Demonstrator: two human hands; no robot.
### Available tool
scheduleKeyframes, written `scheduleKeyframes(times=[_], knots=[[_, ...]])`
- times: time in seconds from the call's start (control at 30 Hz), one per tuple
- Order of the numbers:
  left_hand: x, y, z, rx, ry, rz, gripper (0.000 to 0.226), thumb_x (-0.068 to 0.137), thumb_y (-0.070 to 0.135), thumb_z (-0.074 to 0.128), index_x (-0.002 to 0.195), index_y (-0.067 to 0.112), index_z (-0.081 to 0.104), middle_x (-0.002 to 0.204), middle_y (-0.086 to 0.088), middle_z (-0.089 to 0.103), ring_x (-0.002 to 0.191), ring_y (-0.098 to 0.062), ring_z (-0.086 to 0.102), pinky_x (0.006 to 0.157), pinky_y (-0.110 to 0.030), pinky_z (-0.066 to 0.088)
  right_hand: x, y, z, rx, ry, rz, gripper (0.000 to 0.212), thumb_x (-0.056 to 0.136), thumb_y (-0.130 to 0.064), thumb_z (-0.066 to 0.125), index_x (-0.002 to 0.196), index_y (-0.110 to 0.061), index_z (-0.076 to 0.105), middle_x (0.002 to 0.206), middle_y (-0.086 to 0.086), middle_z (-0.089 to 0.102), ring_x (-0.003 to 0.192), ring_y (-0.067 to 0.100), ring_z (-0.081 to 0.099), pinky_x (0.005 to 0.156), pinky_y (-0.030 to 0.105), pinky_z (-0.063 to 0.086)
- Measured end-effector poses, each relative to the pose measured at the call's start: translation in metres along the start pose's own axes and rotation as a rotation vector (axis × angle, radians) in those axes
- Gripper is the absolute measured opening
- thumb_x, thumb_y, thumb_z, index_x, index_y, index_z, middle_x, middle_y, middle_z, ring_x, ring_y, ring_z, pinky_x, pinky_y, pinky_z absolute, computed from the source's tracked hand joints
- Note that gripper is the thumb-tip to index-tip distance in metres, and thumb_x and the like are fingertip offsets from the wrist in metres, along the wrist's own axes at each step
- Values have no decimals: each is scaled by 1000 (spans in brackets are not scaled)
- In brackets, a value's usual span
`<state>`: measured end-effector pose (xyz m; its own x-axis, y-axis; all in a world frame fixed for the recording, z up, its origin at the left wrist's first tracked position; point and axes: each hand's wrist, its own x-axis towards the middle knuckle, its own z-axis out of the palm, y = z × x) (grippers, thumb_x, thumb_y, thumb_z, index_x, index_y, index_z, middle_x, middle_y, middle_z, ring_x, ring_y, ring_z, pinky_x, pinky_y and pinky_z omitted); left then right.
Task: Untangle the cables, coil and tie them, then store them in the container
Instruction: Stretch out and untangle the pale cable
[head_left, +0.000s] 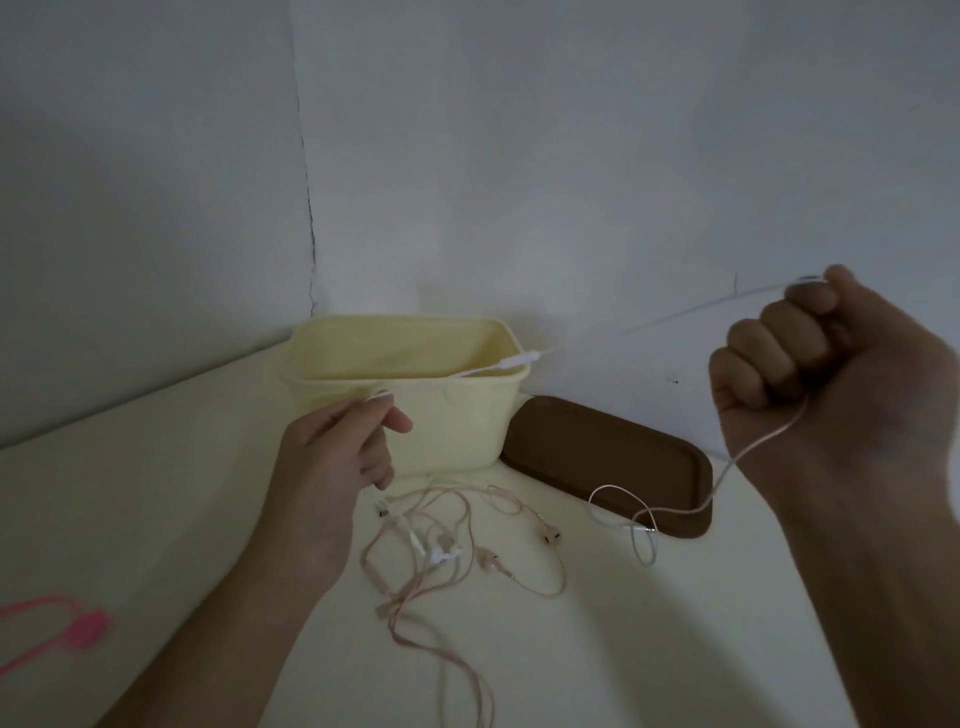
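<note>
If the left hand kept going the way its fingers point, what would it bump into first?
Most likely the yellow container. The left hand, pinching a white cable, points forward and a little right, toward the container's front wall just beyond its fingertips. Depth is hard to judge from one view, so the gap is uncertain.

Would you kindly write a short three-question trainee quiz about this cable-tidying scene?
1. True or false: the brown lid sits on the yellow container.
2. Which hand is raised higher, gripping the white cable? A) left B) right
3. Fill in: the tangled pink earphone cable lies on the ____.

Key: 1. False; it lies on the table beside it. 2. B, the right hand; the left hand is lower. 3. table.
</note>
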<state>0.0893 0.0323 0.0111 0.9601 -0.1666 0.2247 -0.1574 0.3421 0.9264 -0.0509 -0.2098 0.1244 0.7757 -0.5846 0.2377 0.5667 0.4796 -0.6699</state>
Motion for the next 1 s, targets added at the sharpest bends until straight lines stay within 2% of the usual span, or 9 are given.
scheduleKeyframes(times=[0.1,0.2,0.4,0.5,0.57,0.63,0.77,0.9,1.0], knots=[[0,6,-4,-211,-55,-82,33,102,20,56,70,11,54,57,5,17,47,-12,17,48,-29,20,5,3,-4,-77,119,-22,40,105,-22,46,66,-25,39,61,-7,12,50,14,11,45,27,16],[-1,9,-7,-261,-183,-72,41,94,22,62,68,15,31,65,2,12,51,-12,10,45,-28,7,13,18,-9,-490,183,81,39,98,-10,52,63,-21,39,53,-2,23,44,17,19,40,24,21],[-10,13,-2,-261,-361,-73,29,71,25,70,74,11,45,75,-6,18,57,-15,16,50,-32,9,2,54,-15,-1826,-312,308,19,90,-15,61,78,-8,73,66,5,69,58,16,59,59,30,49],[-11,11,1,-165,-381,-58,21,80,20,54,73,9,37,68,-4,22,56,-16,15,49,-30,11,-16,70,5,-1660,-496,247,24,88,-16,63,106,-31,71,92,-22,73,83,-6,67,74,14,55],[-12,8,4,-94,-387,-12,19,80,14,54,70,8,40,67,-6,19,56,-17,14,50,-29,12,-27,78,13,-1402,-645,273,61,85,-28,72,142,-42,55,132,-33,61,106,-21,58,96,11,51],[-15,7,6,-38,-351,44,18,76,10,60,65,9,46,66,-9,19,53,-16,16,49,-24,14,-42,84,23,-1354,-777,335,78,91,-37,78,154,-47,35,143,-35,51,106,-31,49,92,1,43],[-15,5,7,63,-221,133,29,67,24,66,66,2,48,60,-10,26,49,-14,23,45,-17,25,-64,115,28,-1279,-749,289,66,88,-43,83,141,-42,43,124,-22,71,114,-10,64,101,22,53],[-15,4,8,109,-207,151,38,68,27,69,71,-4,48,58,-20,38,50,-30,26,43,-32,30,-62,120,28,-1161,-554,287,6,101,-24,61,107,-26,64,83,-5,81,74,17,72,71,33,51],[-12,6,6,37,-221,114,37,74,25,74,71,2,45,61,-23,27,52,-26,18,44,-32,21,-51,106,27,-857,-488,278,26,108,-11,53,88,-14,69,53,-2,55,48,25,53,57,36,48]])
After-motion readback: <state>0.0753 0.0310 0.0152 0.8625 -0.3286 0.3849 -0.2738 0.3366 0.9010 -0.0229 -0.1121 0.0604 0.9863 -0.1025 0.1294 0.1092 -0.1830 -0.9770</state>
